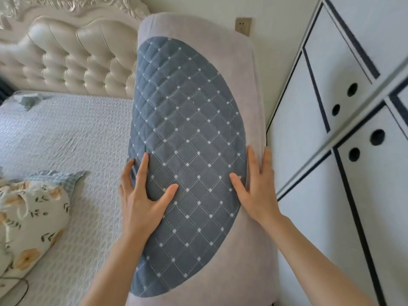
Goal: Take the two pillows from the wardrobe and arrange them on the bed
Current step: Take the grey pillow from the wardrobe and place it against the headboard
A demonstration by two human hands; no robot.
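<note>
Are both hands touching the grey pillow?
Touching. The head view shows the left hand and right hand lying on the pillow, fingers spread.

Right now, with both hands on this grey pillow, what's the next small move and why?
Probably swing the grey pillow left and lower it flat near the headboard. It is held lengthwise between the bed and the wardrobe, with the left hand and right hand on either side, and only the floral pillow lies on the bed.

Single head-worn view, looking forward and down, close over the bed (66,133) beside the wardrobe (331,151)
</note>
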